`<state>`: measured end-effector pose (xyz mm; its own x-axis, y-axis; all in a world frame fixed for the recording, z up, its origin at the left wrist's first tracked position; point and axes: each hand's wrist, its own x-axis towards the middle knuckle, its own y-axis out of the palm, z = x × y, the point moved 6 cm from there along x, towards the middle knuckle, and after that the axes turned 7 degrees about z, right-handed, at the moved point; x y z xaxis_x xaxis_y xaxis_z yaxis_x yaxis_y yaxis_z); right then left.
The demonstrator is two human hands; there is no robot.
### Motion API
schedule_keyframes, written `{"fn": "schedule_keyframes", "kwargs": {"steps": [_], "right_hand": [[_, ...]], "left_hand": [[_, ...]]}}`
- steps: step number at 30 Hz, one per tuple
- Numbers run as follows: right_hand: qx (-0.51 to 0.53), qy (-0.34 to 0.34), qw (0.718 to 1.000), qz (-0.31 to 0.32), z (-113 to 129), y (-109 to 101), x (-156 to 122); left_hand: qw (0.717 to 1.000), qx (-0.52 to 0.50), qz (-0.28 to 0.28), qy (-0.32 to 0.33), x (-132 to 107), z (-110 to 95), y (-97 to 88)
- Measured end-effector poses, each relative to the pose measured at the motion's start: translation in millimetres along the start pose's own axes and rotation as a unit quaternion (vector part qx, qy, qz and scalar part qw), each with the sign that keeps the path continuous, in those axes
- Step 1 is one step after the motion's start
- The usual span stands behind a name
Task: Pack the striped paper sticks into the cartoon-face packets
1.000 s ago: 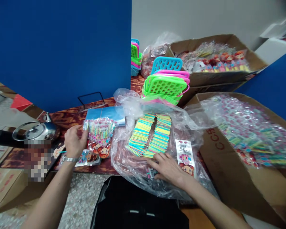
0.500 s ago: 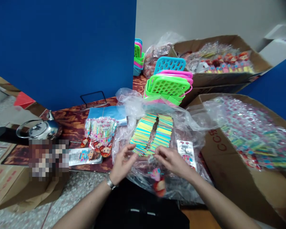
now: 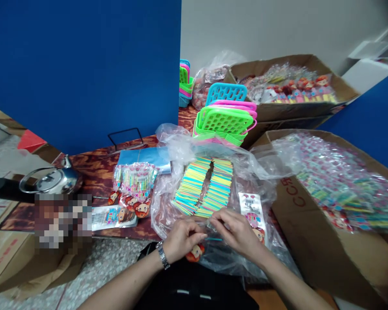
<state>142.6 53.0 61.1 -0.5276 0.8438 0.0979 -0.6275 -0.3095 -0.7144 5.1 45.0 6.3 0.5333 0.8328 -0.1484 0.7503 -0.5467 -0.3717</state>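
Observation:
My left hand (image 3: pixel 180 239) and my right hand (image 3: pixel 235 231) meet just in front of me, both pinched on a small clear printed packet (image 3: pixel 198 247) with a red cartoon face at its lower end. A thin teal stick (image 3: pixel 214 239) shows between my fingers. Just beyond my hands, two rows of coloured sticks (image 3: pixel 204 186) lie on a large clear plastic bag (image 3: pixel 194 172). One flat empty printed packet (image 3: pixel 252 213) rests on the bag beside my right hand.
Filled packets (image 3: pixel 134 185) are piled on the patterned table (image 3: pixel 93 165) to the left, near a metal kettle (image 3: pixel 50 180). Stacked plastic baskets (image 3: pixel 225 120) stand behind. Cardboard boxes (image 3: pixel 297 202) of packets sit at the right and far back. A blue wall (image 3: pixel 84 64) rises behind.
My left hand left the pile of filled packets and came across to meet my right hand. Both then dropped lower and closed on one small packet.

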Motion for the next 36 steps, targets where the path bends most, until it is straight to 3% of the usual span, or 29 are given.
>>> {"fn": "schedule_keyframes", "kwargs": {"steps": [4,7,10,13,26,32,36], "right_hand": [[0.031,0.024,0.999,0.033,-27.3,-6.4,-0.5],[-0.111,0.089,0.990,-0.018,-64.4,-15.4,6.0],[-0.332,0.127,0.934,0.046,-88.4,-1.7,17.7],[-0.422,0.137,0.890,0.104,-94.9,15.0,25.9],[-0.437,0.146,0.875,0.150,-92.3,25.1,38.6],[-0.387,0.158,0.894,0.163,-101.0,27.6,42.2],[-0.323,0.186,0.913,0.163,-107.8,18.7,42.7]], "left_hand": [[0.998,0.001,-0.049,-0.035,-0.7,13.8,-1.8],[0.997,-0.049,-0.058,-0.034,-1.0,19.1,-2.9],[0.994,-0.088,-0.050,-0.044,-2.3,22.8,-3.2],[0.994,-0.083,-0.047,-0.047,-4.0,24.1,-4.0],[0.992,-0.105,-0.046,-0.057,-3.5,27.3,0.1],[0.990,-0.123,-0.045,-0.057,-4.9,28.7,1.5],[0.984,-0.157,-0.047,-0.069,-5.0,29.8,1.8]]}}
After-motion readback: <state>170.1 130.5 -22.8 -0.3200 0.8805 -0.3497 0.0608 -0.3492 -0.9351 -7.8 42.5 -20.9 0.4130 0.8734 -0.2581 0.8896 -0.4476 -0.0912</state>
